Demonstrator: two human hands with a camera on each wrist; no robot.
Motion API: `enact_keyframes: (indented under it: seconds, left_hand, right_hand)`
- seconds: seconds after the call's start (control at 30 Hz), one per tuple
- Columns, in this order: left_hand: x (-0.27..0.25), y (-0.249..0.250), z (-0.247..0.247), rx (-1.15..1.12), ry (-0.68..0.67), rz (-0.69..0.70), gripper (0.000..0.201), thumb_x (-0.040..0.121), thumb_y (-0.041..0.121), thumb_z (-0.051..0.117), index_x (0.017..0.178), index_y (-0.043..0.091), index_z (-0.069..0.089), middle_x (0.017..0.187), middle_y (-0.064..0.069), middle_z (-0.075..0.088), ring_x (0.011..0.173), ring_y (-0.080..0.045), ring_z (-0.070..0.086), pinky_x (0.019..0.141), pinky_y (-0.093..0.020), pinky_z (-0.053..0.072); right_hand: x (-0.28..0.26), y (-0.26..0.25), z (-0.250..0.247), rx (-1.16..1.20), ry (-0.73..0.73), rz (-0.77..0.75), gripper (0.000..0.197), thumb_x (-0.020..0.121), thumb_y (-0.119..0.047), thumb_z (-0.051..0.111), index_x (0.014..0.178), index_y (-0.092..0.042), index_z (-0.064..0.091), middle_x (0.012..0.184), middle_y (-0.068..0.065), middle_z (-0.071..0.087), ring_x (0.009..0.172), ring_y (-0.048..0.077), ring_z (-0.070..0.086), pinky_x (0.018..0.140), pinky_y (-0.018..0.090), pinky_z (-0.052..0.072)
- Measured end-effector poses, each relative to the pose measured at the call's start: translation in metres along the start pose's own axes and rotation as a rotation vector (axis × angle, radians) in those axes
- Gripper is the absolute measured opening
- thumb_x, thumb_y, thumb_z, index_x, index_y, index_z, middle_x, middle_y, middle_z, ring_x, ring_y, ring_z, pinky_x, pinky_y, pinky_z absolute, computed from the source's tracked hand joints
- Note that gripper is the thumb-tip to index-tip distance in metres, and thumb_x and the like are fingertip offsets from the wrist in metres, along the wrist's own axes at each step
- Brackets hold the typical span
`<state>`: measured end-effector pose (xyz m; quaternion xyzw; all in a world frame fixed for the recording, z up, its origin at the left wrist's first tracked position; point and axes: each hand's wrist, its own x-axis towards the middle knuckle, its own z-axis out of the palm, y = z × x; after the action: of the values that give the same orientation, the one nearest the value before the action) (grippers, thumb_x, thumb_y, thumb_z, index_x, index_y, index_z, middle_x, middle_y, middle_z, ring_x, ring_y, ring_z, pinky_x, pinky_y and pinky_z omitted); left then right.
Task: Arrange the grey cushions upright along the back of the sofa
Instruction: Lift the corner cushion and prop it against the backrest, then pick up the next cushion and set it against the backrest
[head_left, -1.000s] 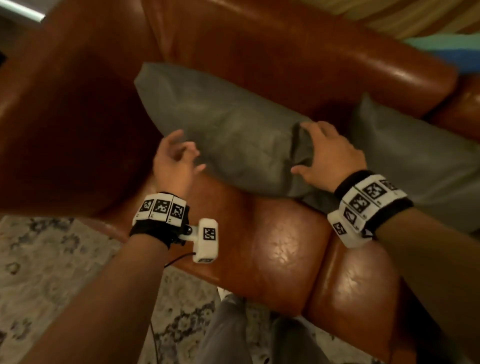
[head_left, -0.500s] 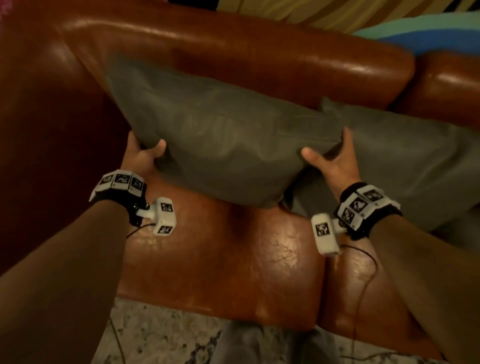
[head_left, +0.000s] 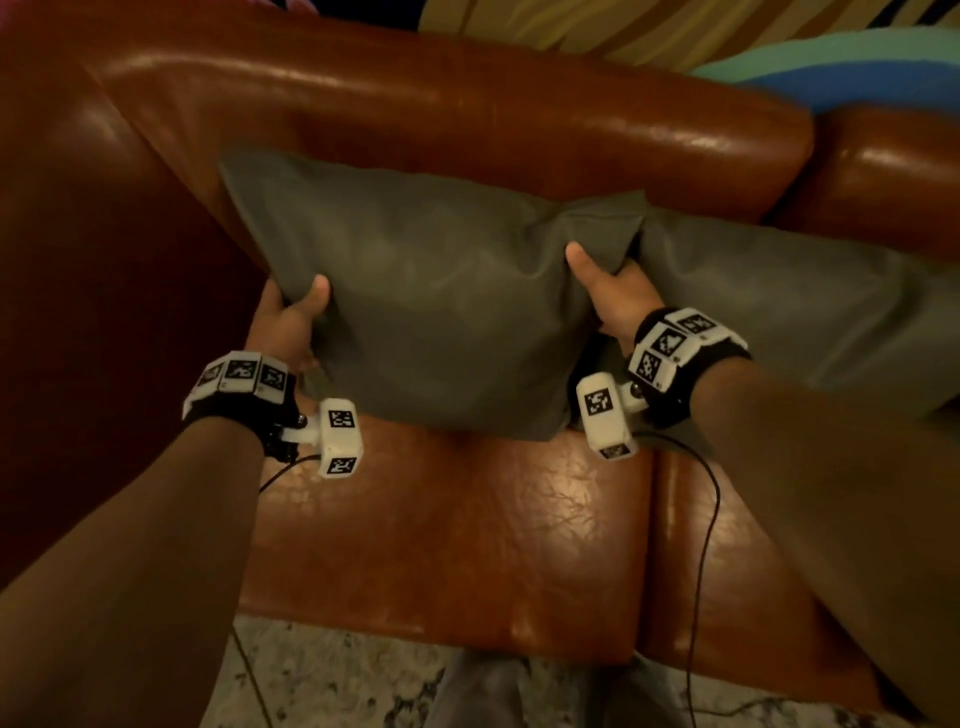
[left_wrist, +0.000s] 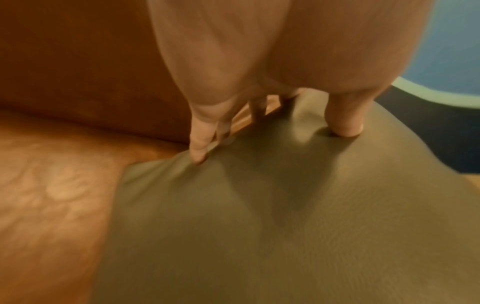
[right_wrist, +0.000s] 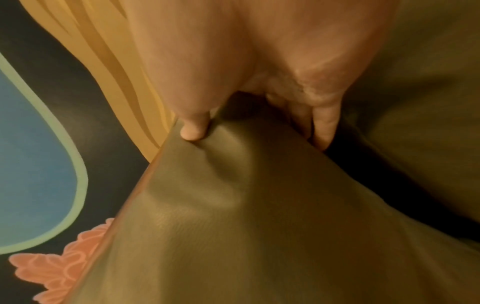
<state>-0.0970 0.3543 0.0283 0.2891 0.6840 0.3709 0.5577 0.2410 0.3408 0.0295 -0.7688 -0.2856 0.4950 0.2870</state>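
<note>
The left hand (head_left: 291, 322) and right hand (head_left: 615, 291) each grip 1 side of the left grey cushion (head_left: 426, 301). Risk: released unsupported by the sofa back (head_left: 441, 104), it may slump forward.

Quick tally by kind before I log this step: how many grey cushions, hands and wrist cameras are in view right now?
Grey cushions: 2, the held cushion and the second cushion
Hands: 2, left hand and right hand, both gripping the held cushion
Wrist cameras: 2, and
Total: 6
</note>
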Motion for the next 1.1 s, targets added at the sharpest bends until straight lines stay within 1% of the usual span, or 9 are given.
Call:
enact_keyframes:
  seconds: [0.13, 0.23, 0.3, 0.43, 0.57, 0.67, 0.83, 1.0, 1.1]
  left_hand:
    - [-0.013, -0.022, -0.005, 0.112, 0.204, 0.095, 0.062, 0.092, 0.044, 0.062, 0.148, 0.027, 0.041, 0.146, -0.003, 0.055, 0.128, -0.021, 0.055, 0.107, -0.042, 0.047]
    - [-0.032, -0.048, 0.000, 0.218, 0.420, 0.086, 0.042, 0.093, 0.035, 0.061, 0.129, 0.012, 0.059, 0.129, -0.013, 0.065, 0.119, -0.028, 0.061, 0.101, -0.042, 0.050]
    - [-0.049, -0.066, 0.012, 0.266, 0.345, 0.039, 0.027, 0.090, 0.022, 0.059, 0.110, 0.007, 0.068, 0.111, -0.019, 0.069, 0.111, -0.033, 0.065, 0.091, -0.039, 0.050]
    - [-0.106, -0.103, 0.066, 0.518, -0.032, -0.010, 0.013, 0.089, 0.010, 0.059, 0.079, 0.018, 0.060, 0.072, -0.006, 0.057, 0.073, -0.026, 0.057, 0.065, -0.012, 0.046]
    - [-0.158, -0.155, 0.146, 0.660, -0.344, -0.022, 0.035, 0.092, -0.009, 0.053, 0.070, 0.017, 0.059, 0.065, -0.003, 0.057, 0.056, -0.014, 0.055, 0.058, -0.026, 0.049]
    - [-0.195, -0.188, 0.218, 0.809, -0.550, 0.031, 0.036, 0.088, 0.009, 0.060, 0.065, 0.035, 0.065, 0.059, 0.011, 0.061, 0.063, -0.026, 0.058, 0.073, -0.047, 0.053]
    - [-0.269, -0.187, 0.378, 0.962, -0.774, 0.136, 0.019, 0.094, 0.020, 0.060, 0.078, 0.030, 0.059, 0.074, 0.001, 0.067, 0.086, -0.030, 0.068, 0.085, -0.033, 0.052]
    - [-0.312, -0.185, 0.531, 1.071, -0.858, 0.399, 0.015, 0.090, 0.017, 0.062, 0.102, 0.015, 0.069, 0.099, -0.011, 0.074, 0.101, -0.031, 0.066, 0.092, -0.031, 0.047]
    - [-0.316, -0.185, 0.605, 1.174, -0.865, 0.480, 0.032, 0.091, 0.021, 0.063, 0.122, 0.014, 0.061, 0.124, -0.013, 0.063, 0.122, -0.032, 0.056, 0.106, -0.038, 0.044]
  right_hand:
    - [-0.047, 0.014, -0.005, 0.014, 0.014, 0.041, 0.109, 0.053, -0.086, 0.063, 0.140, -0.023, 0.045, 0.135, 0.001, 0.059, 0.120, 0.026, 0.058, 0.102, 0.048, 0.049]
    - [-0.067, 0.053, -0.024, 0.094, -0.061, 0.030, 0.041, 0.087, -0.040, 0.068, 0.119, -0.018, 0.055, 0.110, 0.004, 0.063, 0.095, 0.019, 0.063, 0.080, 0.034, 0.054]
    - [-0.081, 0.083, -0.043, 0.093, -0.105, 0.057, 0.006, 0.092, -0.018, 0.064, 0.095, -0.018, 0.060, 0.094, 0.005, 0.064, 0.072, 0.011, 0.064, 0.063, 0.023, 0.051]
    - [-0.102, 0.158, -0.094, 0.095, -0.085, 0.164, 0.023, 0.092, 0.004, 0.057, 0.083, -0.017, 0.061, 0.081, 0.006, 0.064, 0.051, 0.002, 0.063, 0.049, 0.017, 0.049]
    - [-0.129, 0.223, -0.166, 0.183, -0.018, 0.322, 0.022, 0.093, 0.006, 0.051, 0.088, -0.014, 0.061, 0.085, 0.010, 0.067, 0.062, 0.016, 0.065, 0.059, 0.028, 0.049]
    - [-0.141, 0.273, -0.232, 0.248, 0.016, 0.359, 0.025, 0.093, 0.009, 0.051, 0.091, -0.012, 0.063, 0.098, 0.022, 0.068, 0.067, 0.021, 0.067, 0.055, 0.024, 0.054]
    - [-0.166, 0.341, -0.351, 0.389, 0.197, 0.399, 0.020, 0.094, 0.000, 0.055, 0.085, -0.016, 0.064, 0.088, 0.009, 0.069, 0.062, 0.011, 0.070, 0.058, 0.024, 0.055]
    - [-0.190, 0.401, -0.449, 0.507, 0.419, 0.491, 0.017, 0.095, -0.006, 0.055, 0.083, -0.013, 0.063, 0.090, 0.015, 0.065, 0.079, 0.026, 0.063, 0.071, 0.034, 0.050]
    - [-0.197, 0.445, -0.475, 0.491, 0.506, 0.611, 0.024, 0.080, -0.040, 0.074, 0.075, -0.018, 0.067, 0.089, 0.010, 0.069, 0.096, 0.036, 0.066, 0.086, 0.050, 0.055]
